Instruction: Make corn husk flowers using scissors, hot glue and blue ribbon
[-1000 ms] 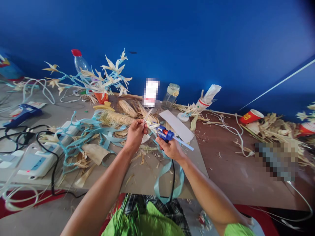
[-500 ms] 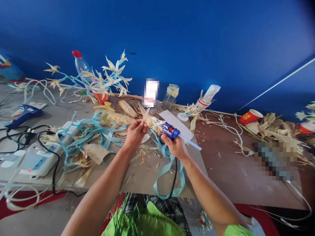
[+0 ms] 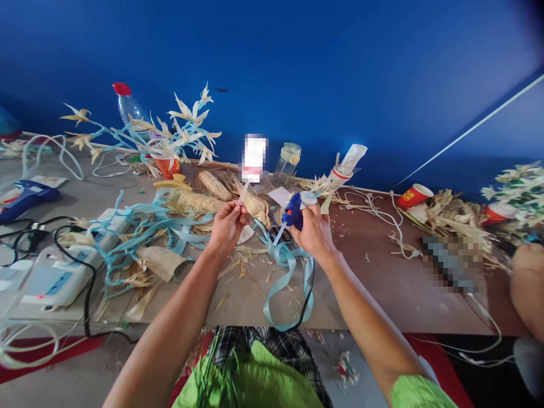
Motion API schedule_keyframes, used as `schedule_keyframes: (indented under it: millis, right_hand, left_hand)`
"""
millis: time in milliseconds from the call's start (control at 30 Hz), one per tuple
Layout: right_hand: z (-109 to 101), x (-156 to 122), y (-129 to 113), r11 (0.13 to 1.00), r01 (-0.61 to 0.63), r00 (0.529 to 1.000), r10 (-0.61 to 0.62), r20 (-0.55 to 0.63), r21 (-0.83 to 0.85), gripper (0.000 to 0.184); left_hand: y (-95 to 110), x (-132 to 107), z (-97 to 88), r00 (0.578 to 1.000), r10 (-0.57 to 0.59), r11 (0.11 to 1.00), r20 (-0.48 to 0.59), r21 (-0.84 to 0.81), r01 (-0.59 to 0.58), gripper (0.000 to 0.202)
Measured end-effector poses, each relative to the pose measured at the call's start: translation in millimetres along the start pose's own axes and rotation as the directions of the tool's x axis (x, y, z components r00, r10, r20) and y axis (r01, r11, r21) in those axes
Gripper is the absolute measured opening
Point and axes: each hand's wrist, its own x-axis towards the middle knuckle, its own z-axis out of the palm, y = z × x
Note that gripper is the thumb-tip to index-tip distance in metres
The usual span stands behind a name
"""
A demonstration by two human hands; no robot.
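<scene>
My left hand (image 3: 228, 225) pinches a small pale strip of corn husk (image 3: 243, 193) upright between thumb and fingers. Just beyond it a folded bundle of dried husk (image 3: 257, 208) lies on the table. My right hand (image 3: 312, 229) is wrapped round a blue hot glue gun (image 3: 293, 212), whose pale glue stick (image 3: 279, 233) juts out toward me at the lower left. The gun's nozzle is hard to make out. Below my hands a light-blue ribbon (image 3: 278, 297) loops over the table edge beside the black cord (image 3: 306, 300).
Corn cobs (image 3: 213, 185), tangled blue ribbon and a power strip (image 3: 63, 277) lie at left. Husk flowers (image 3: 187, 116) stand in a red cup (image 3: 168, 166). At the back is a glass jar (image 3: 287, 161). Another person's arm (image 3: 528, 286) shows at far right.
My right hand has turned the glue gun and drawn it right, away from the husk strip. The glue stick now points lower left instead of right. My left hand keeps its pinch.
</scene>
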Motion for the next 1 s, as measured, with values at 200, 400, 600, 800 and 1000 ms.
schedule_keyframes:
  millis: [200,400,600,800,1000]
  right_hand:
    - [17.7,1.1,11.8,0.959,-0.215,0.963,0.24,0.124,-0.184,0.04]
    - [22.4,-2.0,18.0,0.966,-0.226,0.94,0.25,0.233,-0.123,0.041]
    - [0.1,-3.8,2.5,0.953,-0.116,0.993,0.121,0.0,0.281,0.032]
    - [-2.6,-14.9,-59.6,0.704,0.165,0.902,-0.39,0.183,0.691,0.018]
    - [18.2,-17.8,-77.6,0.743,0.213,0.815,-0.494,0.305,0.635,0.017]
  left_hand:
    - [0.8,-0.6,0.0,1.0,0.007,0.999,-0.002,0.035,-0.007,0.007]
    - [2.3,-2.1,1.9,1.0,0.002,1.0,0.002,0.03,-0.002,0.005]
    - [-0.5,0.9,-0.8,1.0,0.005,0.999,-0.021,0.032,-0.005,0.007]
    - [-0.9,3.5,-3.8,0.999,0.037,0.999,-0.013,0.028,-0.036,0.006]
    - [0.5,5.9,-6.3,0.999,0.027,1.0,-0.036,0.012,-0.027,0.006]
